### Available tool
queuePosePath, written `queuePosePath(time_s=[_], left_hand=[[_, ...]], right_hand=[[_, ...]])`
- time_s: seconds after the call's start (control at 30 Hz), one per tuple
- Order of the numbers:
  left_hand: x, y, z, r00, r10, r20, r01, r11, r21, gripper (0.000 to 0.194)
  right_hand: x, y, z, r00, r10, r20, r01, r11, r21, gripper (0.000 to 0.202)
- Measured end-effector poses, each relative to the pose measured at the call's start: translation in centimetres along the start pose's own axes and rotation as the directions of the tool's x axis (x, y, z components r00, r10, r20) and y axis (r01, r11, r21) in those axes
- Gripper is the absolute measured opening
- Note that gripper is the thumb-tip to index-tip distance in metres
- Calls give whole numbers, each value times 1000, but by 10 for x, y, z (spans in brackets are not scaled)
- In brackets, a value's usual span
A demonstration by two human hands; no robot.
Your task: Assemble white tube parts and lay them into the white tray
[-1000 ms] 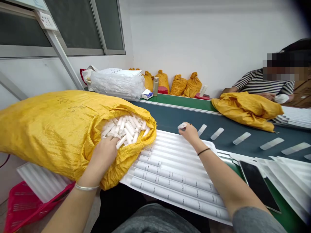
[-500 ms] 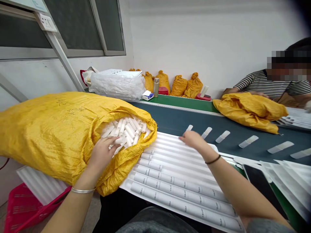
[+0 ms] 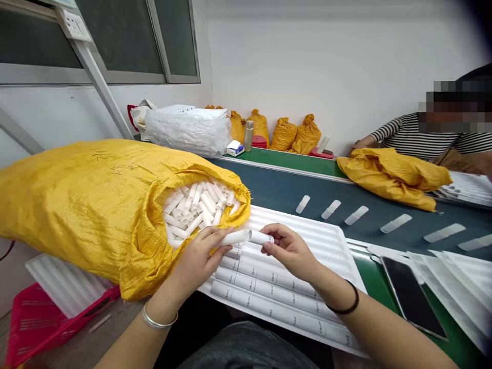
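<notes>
My left hand (image 3: 203, 253) pinches a plain white plastic tube (image 3: 235, 237) between thumb and fingers. In my right hand (image 3: 290, 250) is a short white tube with small print (image 3: 261, 237), held by its right end. The two tubes meet end to end above a white grooved tray (image 3: 319, 233); whether one has entered the other cannot be made out. Rows of printed tubes (image 3: 265, 307) lie in the tray's near grooves, partly behind my hands. Left of the tray, a large yellow woven sack (image 3: 96, 189) lies with its mouth open, full of loose white tubes (image 3: 200, 205).
Several white tubes (image 3: 357, 215) lie spaced along the dark conveyor belt (image 3: 265, 184). A phone (image 3: 413, 294) and stacked white trays (image 3: 453, 287) are at right. Across the belt sits a person in a striped shirt (image 3: 407, 133), behind a yellow sack (image 3: 388, 171). A red basket (image 3: 38, 323) stands lower left.
My left hand has come out of the sack's mouth with a plain tube. My right hand has drawn back from the belt's edge, and both hands now meet over the tray.
</notes>
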State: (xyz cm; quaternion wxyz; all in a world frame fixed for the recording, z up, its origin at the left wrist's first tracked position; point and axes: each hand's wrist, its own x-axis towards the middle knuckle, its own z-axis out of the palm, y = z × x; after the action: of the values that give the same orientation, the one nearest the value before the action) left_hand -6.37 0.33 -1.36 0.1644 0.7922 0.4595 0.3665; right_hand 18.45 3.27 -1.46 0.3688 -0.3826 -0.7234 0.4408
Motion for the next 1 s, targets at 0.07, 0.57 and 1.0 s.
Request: queuePosePath(time_s=[0.07, 0.57, 1.0], left_hand=[[-1, 4, 0, 999, -3, 39, 3, 1000, -5, 34], [-9, 30, 5, 983, 185, 18, -185, 979, 84, 29], [-8, 37, 12, 918, 394, -55, -356, 876, 326, 37]], right_hand=[[-5, -9, -6, 1000, -16, 10, 14, 986, 168, 26], [-22, -27, -19, 889, -454, 58, 441, 815, -376, 32], [-26, -32, -18, 997, -71, 9, 71, 978, -196, 30]])
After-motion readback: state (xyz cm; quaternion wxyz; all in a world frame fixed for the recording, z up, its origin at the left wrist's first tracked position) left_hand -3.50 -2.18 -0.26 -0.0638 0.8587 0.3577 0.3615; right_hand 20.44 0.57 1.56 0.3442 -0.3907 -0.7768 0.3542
